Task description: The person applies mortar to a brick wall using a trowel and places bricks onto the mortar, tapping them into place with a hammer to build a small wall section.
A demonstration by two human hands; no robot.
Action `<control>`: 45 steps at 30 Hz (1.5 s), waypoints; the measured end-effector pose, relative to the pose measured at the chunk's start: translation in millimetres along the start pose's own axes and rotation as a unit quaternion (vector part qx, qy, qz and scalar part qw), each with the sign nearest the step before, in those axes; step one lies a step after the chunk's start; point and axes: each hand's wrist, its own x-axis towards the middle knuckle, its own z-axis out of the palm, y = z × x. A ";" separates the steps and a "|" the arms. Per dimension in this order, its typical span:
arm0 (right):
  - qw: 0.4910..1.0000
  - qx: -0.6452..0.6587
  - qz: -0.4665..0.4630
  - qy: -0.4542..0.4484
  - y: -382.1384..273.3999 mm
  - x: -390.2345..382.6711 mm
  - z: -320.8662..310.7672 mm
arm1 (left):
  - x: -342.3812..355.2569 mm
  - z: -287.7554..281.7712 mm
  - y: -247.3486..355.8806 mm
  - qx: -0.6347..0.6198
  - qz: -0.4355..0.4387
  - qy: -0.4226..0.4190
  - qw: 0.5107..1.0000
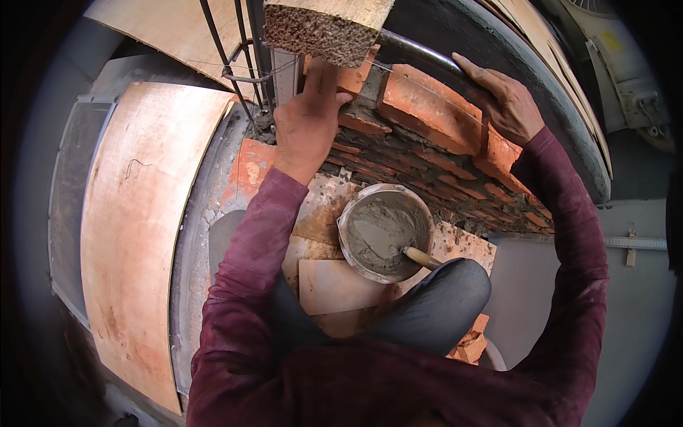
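Note:
My left hand [310,117] is raised to an orange brick [355,77] at the left end of the brick wall. Its fingers point up flat against the brick, with the thumb out to the right; the fingertips are partly hidden below a wooden beam [326,32]. My right hand [504,99] closes on a smooth metal tube [421,50] behind the wall's top course, though its fingers partly hide the contact. Between the hands lies a larger orange brick [432,107], with a thin string passing across it. Wet grey mortar shows between the bricks.
A bucket [348,252] of grey mortar stands before my knee, with a wooden-handled trowel [420,257] in it. Steel rods [242,50] rise beside the wall's left end. A plywood sheet [146,228] lies at left. Broken bricks [471,341] are beside my leg.

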 end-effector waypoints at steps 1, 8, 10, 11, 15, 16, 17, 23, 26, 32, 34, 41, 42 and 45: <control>1.000 0.008 -0.017 0.017 0.1 5.8 3.9 | 1.2 -1.1 0.4 -0.005 0.001 0.000 1.000; 0.999 -0.040 -0.033 -0.004 4.8 25.2 9.7 | 0.2 2.7 -1.2 0.067 -0.007 -0.025 0.997; 0.999 -0.031 -0.035 0.012 4.3 24.0 15.0 | 2.8 0.8 -1.4 0.075 -0.011 -0.033 0.997; 0.999 -0.035 -0.021 0.005 2.6 22.2 16.9 | 2.4 1.3 -0.7 0.077 -0.015 -0.038 0.996; 0.999 -0.023 -0.040 0.014 5.5 20.5 19.5 | 2.7 5.7 -1.4 0.059 0.006 0.000 0.998; 0.999 -0.017 -0.038 0.024 5.1 17.7 21.4 | 3.0 6.7 0.3 0.044 0.012 0.008 0.999; 0.999 -0.012 -0.035 0.034 3.8 15.0 22.4 | 2.4 8.2 1.2 0.029 0.018 0.015 0.999; 0.999 0.018 -0.035 0.004 -0.3 22.5 13.2 | 1.2 8.0 -3.0 0.005 0.023 0.032 0.999; 0.999 0.033 -0.039 0.012 0.7 20.4 10.9 | 5.2 14.4 -5.6 0.006 0.033 0.040 0.999; 0.998 0.052 -0.043 0.009 -4.6 17.9 8.5 | -0.7 14.1 -4.5 -0.007 0.010 0.039 0.999; 0.999 -0.002 -0.017 -0.039 3.0 11.8 5.4 | -5.1 17.0 -5.5 -0.046 0.005 0.045 0.998; 0.996 0.076 -0.044 0.007 1.4 14.5 4.8 | -10.8 31.2 -23.3 -0.088 0.054 0.100 0.990; 0.996 0.073 -0.050 -0.003 1.1 15.5 4.4 | -12.3 31.8 -22.9 -0.086 0.046 0.099 0.990; 0.997 0.058 -0.038 -0.024 -2.5 13.8 0.6 | -13.8 32.9 -23.1 -0.089 0.042 0.107 0.989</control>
